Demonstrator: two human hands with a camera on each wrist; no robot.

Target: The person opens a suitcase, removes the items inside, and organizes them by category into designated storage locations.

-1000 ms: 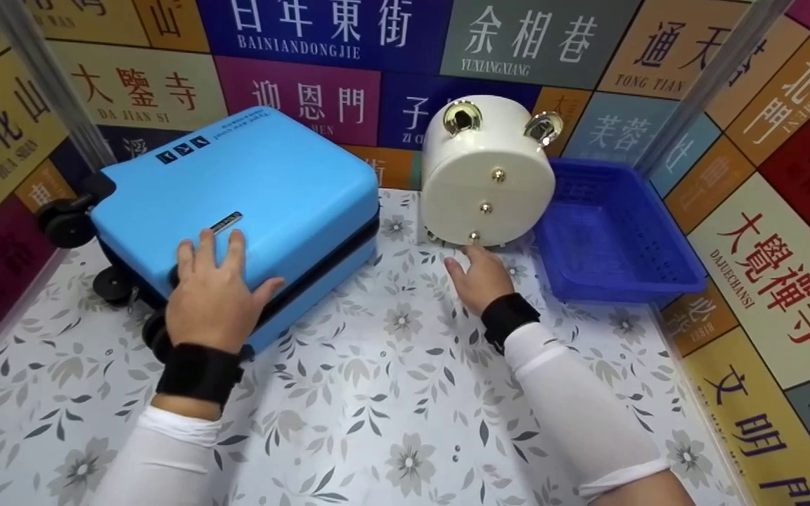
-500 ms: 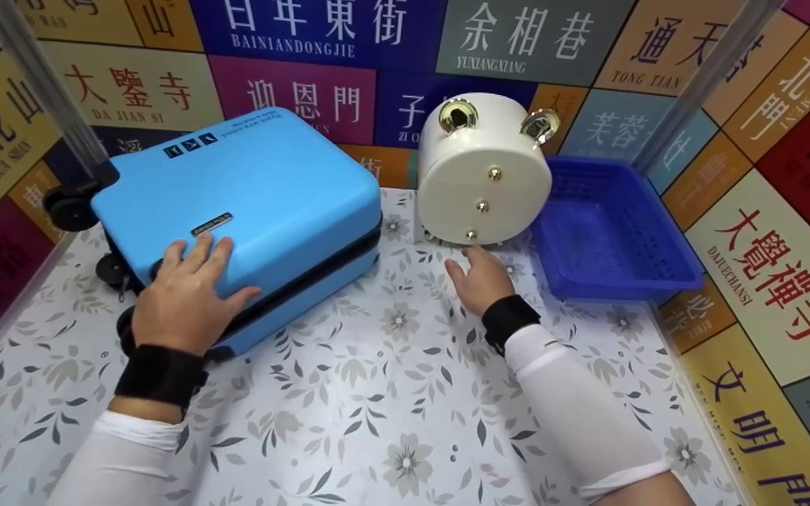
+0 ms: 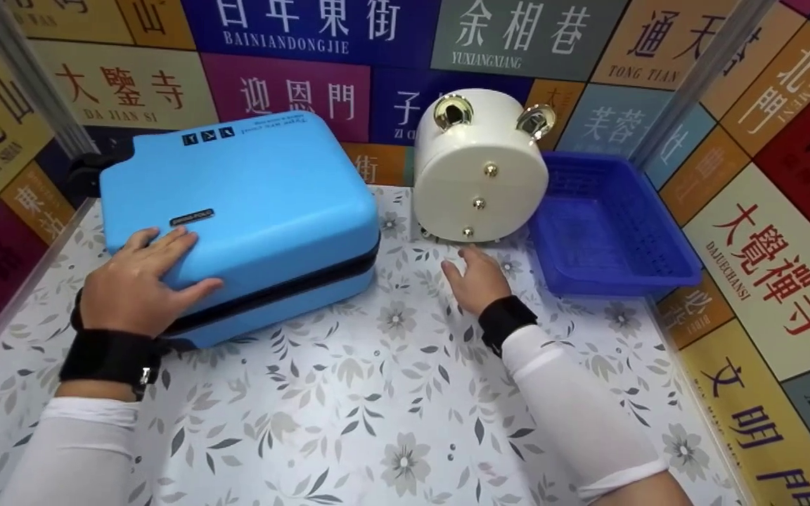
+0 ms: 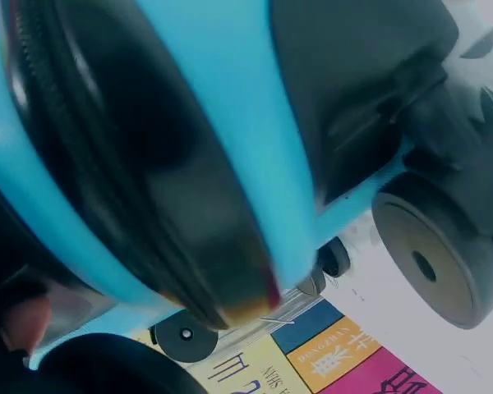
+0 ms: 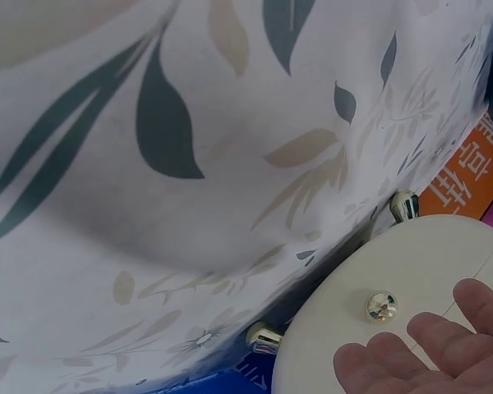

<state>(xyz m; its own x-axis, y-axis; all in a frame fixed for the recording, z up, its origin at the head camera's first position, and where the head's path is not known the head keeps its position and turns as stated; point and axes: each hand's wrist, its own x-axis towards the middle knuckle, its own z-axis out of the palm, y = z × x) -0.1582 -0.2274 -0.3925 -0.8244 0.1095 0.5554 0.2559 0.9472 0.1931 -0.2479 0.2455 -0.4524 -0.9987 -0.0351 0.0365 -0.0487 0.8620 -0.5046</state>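
A blue suitcase [image 3: 257,183] lies flat at the left, its wheels toward the left wall. My left hand [image 3: 134,284] rests on its front left corner, fingers spread over the top. The left wrist view shows the suitcase's black zip band [image 4: 140,164] and a wheel [image 4: 435,250] up close. Just in front of a round cream case [image 3: 482,193] with gold studs and gold rings, my right hand [image 3: 477,281] is held with relaxed fingers. In the right wrist view its fingers [image 5: 444,341] appear beside the case's lowest stud [image 5: 381,306]; contact cannot be told.
A blue plastic basket [image 3: 630,289] stands to the right of the cream case. The table [image 3: 349,422] has a leaf-and-flower pattern. Panels with printed characters [image 3: 285,91] enclose the back and both sides.
The suitcase has turned, its near left corner swinging left and away from me. My left hand has moved left with that corner. My right hand stays by the cream case.
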